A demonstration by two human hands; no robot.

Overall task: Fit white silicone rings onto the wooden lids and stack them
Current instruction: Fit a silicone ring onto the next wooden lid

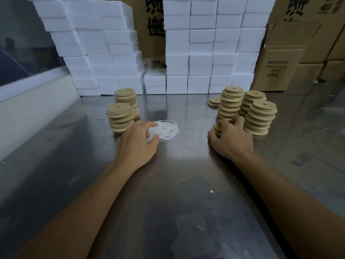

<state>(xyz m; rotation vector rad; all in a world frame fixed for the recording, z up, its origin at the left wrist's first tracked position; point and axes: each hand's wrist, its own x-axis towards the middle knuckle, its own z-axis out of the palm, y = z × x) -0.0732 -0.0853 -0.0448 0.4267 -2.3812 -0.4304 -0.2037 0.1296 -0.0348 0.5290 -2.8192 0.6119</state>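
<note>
Head view: six lid stacks (pixel 263 118), two hands (pixel 137 144)

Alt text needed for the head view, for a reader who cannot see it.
On a steel table, the left hand pinches a ring from the white silicone rings while the right hand grips a short stack of wooden lids. Taller lid stacks flank them.

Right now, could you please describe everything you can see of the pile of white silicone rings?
The pile of silicone rings is a loose, overlapping heap of thin, translucent white hoops lying flat on the steel table, right of the near-left lid stack. The left hand reaches into its left side, fingers curled on a ring.
</note>
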